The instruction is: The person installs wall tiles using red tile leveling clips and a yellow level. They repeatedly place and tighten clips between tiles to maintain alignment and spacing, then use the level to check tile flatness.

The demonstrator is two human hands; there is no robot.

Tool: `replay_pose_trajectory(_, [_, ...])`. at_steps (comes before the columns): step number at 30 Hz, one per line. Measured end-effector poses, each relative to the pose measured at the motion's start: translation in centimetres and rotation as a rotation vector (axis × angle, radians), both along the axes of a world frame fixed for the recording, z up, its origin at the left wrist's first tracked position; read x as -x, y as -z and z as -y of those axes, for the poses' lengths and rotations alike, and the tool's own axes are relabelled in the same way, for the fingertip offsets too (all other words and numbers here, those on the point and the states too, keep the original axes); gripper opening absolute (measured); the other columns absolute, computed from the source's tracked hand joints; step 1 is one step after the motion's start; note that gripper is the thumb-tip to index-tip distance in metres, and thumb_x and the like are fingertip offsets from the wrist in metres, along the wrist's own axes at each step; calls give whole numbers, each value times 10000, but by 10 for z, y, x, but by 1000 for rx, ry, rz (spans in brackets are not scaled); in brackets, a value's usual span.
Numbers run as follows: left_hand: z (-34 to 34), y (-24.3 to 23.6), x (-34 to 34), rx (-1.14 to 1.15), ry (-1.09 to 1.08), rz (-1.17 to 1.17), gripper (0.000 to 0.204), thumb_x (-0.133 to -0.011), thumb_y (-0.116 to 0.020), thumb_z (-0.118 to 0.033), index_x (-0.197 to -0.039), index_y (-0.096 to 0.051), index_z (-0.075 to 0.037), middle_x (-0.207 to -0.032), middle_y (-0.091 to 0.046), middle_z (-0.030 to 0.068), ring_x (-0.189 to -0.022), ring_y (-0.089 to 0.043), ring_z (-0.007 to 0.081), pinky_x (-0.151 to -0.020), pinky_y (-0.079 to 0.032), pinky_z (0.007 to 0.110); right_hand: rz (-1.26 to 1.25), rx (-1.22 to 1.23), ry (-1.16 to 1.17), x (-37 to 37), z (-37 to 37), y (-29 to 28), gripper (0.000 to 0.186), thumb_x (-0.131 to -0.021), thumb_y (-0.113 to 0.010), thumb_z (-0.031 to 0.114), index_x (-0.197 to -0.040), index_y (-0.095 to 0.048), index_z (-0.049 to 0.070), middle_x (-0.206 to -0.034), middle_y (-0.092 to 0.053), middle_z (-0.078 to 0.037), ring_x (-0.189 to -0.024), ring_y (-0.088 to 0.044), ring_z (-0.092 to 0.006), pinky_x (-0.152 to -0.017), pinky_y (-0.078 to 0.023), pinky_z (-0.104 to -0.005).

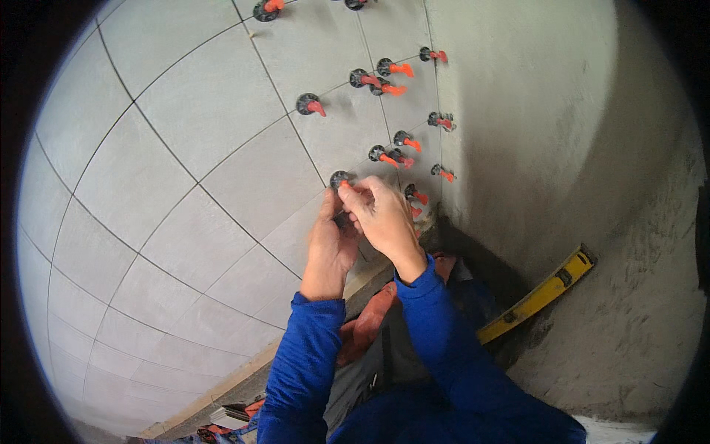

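Observation:
Grey square tiles [244,177] cover the wall in front of me. Between thumb and fingers, my right hand [388,222] pinches the orange handle of a tile leveling clip [339,180], whose black disc lies over a tile joint. My left hand [330,248] is just below, curled, its thumb reaching up beside that disc. A dark thing [342,220] shows at the left fingers; its kind is not clear. Other leveling clips with black discs and red or orange handles, such as one clip [310,104], sit along the joints up and to the right.
A plastered grey wall [518,111] meets the tiles at the right corner. Against its lower part leans a yellow spirit level [536,294]. A wooden strip [214,392] runs under the tiles. Thin flat pieces [231,416] lie near the lower left.

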State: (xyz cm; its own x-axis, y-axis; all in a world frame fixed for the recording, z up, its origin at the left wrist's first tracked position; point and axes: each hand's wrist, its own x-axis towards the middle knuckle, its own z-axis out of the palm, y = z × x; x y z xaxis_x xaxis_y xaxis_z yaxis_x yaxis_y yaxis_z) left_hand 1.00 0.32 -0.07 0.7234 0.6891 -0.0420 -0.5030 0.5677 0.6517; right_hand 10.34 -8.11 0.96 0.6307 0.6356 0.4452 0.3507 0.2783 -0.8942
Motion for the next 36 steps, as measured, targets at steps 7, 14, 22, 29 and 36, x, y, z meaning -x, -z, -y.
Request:
replay_pose_trajectory(7, [3,4,-26,65,-54,127,320,-1094,-469,-343,-1092,-662,-88,-1062,-692,58,-994,-641,218,-945,-533,396,607,-42,345,0,-7,5,239,-983,-639,266,-921,-659,35,-878,-617,-152,-822,-650,-371,-702,-524,-488])
replay_pose_trajectory(14, [6,10,-40,80,-233,156,292,-1086,-484,-299,-1086,-649,-58,-1047,-696,64,-975,-652,213,-919,-545,382,674,-4,390,1,-11,6,287,-1026,-572,260,-868,-642,30,-846,-614,-154,-765,-651,-370,-656,-526,-490])
replay_pose_trajectory(22, [-2,18,-43,85,-202,185,306,-1090,-461,-319,-1052,-647,-79,-1025,-703,58,-964,-653,216,-902,-544,388,623,-72,354,-2,-12,3,233,-998,-610,217,-882,-657,21,-788,-606,-174,-693,-619,-414,-615,-490,-507])
replay_pose_trajectory(29, [13,8,-9,-107,9,72,425,-1092,-402,-312,-1367,-552,-24,-1343,-615,123,-1207,-598,261,-1038,-481,406,770,-82,342,8,1,-23,594,-965,-645,322,-1415,-534,-49,-1476,-521,-208,-1362,-466,-373,-1102,-408,-492])
replay_pose_trajectory(36, [28,41,36,34,-43,-47,354,-1083,-456,-317,-1233,-606,-34,-986,-644,37,-860,-598,169,-767,-487,307,934,86,378,16,-28,-28,568,-1000,-593,288,-1436,-507,-67,-1555,-438,-241,-1472,-376,-384,-1189,-303,-575])
